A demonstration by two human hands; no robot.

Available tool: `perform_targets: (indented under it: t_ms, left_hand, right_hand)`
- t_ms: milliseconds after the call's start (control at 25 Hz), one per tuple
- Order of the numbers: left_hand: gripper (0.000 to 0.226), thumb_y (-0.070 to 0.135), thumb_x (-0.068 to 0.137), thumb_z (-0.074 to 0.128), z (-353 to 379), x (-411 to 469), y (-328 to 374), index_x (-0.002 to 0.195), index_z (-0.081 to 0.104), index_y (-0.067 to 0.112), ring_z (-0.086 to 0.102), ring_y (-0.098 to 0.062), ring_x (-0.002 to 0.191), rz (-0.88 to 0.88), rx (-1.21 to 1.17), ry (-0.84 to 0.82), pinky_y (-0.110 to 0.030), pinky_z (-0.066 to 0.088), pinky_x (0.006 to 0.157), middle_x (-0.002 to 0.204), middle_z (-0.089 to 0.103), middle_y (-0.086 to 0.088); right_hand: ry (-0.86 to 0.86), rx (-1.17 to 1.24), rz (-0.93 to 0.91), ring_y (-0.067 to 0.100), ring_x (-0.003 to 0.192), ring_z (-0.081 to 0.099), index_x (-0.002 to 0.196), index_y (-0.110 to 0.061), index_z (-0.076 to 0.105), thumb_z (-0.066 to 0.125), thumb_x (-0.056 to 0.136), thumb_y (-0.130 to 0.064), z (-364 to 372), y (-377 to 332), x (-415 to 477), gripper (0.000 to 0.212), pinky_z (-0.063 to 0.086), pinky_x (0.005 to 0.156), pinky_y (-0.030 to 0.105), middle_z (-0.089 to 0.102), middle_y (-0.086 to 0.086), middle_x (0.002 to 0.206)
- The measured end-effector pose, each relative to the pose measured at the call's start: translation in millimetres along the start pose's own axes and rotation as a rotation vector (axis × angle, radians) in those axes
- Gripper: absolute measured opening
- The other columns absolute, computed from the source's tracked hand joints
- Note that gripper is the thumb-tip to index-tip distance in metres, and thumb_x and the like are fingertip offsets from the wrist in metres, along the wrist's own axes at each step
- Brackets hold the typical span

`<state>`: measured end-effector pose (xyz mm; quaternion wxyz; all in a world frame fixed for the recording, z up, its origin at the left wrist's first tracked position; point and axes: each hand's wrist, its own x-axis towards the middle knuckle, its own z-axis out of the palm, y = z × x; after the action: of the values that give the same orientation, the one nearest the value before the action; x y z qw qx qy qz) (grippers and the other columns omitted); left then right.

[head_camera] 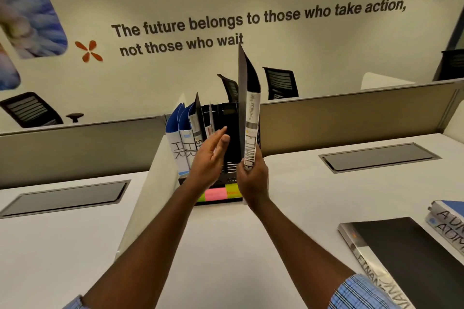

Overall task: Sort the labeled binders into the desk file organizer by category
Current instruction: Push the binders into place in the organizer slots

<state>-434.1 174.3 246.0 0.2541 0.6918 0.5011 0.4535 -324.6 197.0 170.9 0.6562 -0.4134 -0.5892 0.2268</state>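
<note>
A black desk file organizer (229,170) stands at the back of the white desk, with coloured sticky labels (216,193) along its front. Two blue binders marked HR (178,148) and other thin files stand in its left slots. My right hand (252,178) grips the lower spine of a black binder marked FINANCE (248,113), held upright above the organizer's right side. My left hand (209,158) is open, fingers extended toward the middle slots, touching nothing that I can see.
On the desk at right lies a black FINANCE binder (401,258) and, beyond it, two stacked binders marked ADMIN (449,221). Grey partition panels (351,113) run behind the organizer. Recessed cable trays (379,157) (65,198) sit in the desk on both sides.
</note>
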Motion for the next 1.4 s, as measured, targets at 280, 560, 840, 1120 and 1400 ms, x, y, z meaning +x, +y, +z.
perform_targets:
  t_ms: [280,560,840,1120,1400]
  left_hand:
    - [0.073,0.028,0.092,0.056,-57,74,-57,0.150,0.016,0.008,0.014,-0.026,0.146,-0.136,0.636,0.162,-0.040,0.017,0.119,0.157,0.020,-0.011]
    - [0.081,0.023,0.091,0.059,-69,112,-107,0.150,0.007,0.005,0.008,-0.026,0.147,-0.223,0.706,0.056,-0.038,0.006,0.119,0.159,0.012,-0.012]
    - [0.069,0.031,0.094,0.052,-51,107,-138,0.149,0.018,0.009,0.012,-0.026,0.146,-0.097,0.894,0.230,-0.036,0.003,0.118,0.156,0.023,-0.010]
    - [0.055,0.014,0.097,0.042,-48,105,-151,0.148,0.022,0.009,0.011,-0.026,0.146,-0.002,0.896,0.305,-0.035,0.000,0.118,0.156,0.024,-0.010]
    - [0.051,0.013,0.099,0.041,-48,107,-153,0.147,0.026,0.008,0.012,-0.026,0.146,0.014,0.859,0.339,-0.033,-0.001,0.118,0.155,0.026,-0.011]
  right_hand:
    - [-0.012,0.036,0.101,0.026,0.098,0.059,0.135,-0.005,0.044,0.050,0.087,-0.014,43,15,48,0.049,0.055,0.085,0.053,0.059,0.020,0.121]
    - [-0.081,0.025,0.093,0.020,0.099,0.062,0.139,-0.014,0.045,0.054,0.094,-0.009,76,59,79,0.046,0.053,0.091,0.046,0.063,0.014,0.119]
    - [-0.015,0.054,0.174,0.022,0.112,0.060,0.142,-0.014,0.041,0.054,0.095,-0.011,109,97,94,0.049,0.055,0.091,0.040,0.057,0.011,0.129]
    - [-0.128,0.020,0.167,0.006,0.126,0.049,0.146,-0.025,0.036,0.060,0.093,-0.016,127,129,71,0.060,0.046,0.101,0.023,0.053,-0.002,0.137]
    - [-0.100,-0.093,0.316,0.007,0.100,0.061,0.129,-0.025,0.049,0.060,0.089,-0.014,124,149,65,0.043,0.053,0.083,0.020,0.064,-0.012,0.106]
